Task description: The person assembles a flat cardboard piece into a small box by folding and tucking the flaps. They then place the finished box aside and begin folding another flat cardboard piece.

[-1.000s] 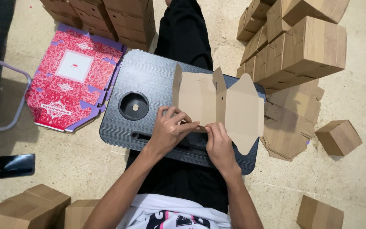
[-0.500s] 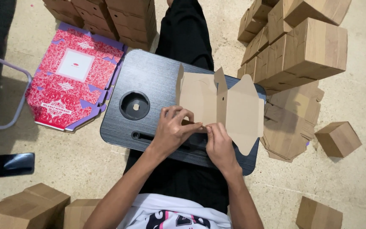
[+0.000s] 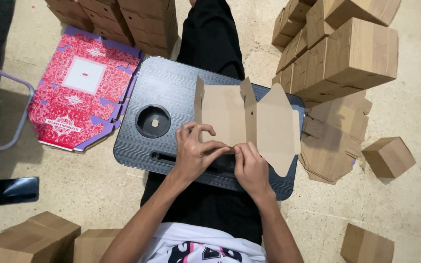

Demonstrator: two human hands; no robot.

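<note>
Both hands pinch the near edge of a flat brown cardboard box blank (image 3: 247, 119) lying on the black lap worktop (image 3: 171, 92): the left hand (image 3: 196, 151) grips with thumb and fingers, the right hand (image 3: 250, 168) presses just beside it. Judging from this grip, the fold could crease off its score line if the pinch slips, or the blank could slide toward the stacked folded boxes (image 3: 347, 53)

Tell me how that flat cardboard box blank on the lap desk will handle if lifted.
The cardboard blank is probably light and floppy: thin sheet, flaps already standing up at its creases. It likely slides easily on the smooth lap desk, so both hands, left hand and right hand, pin its near edge.
</note>
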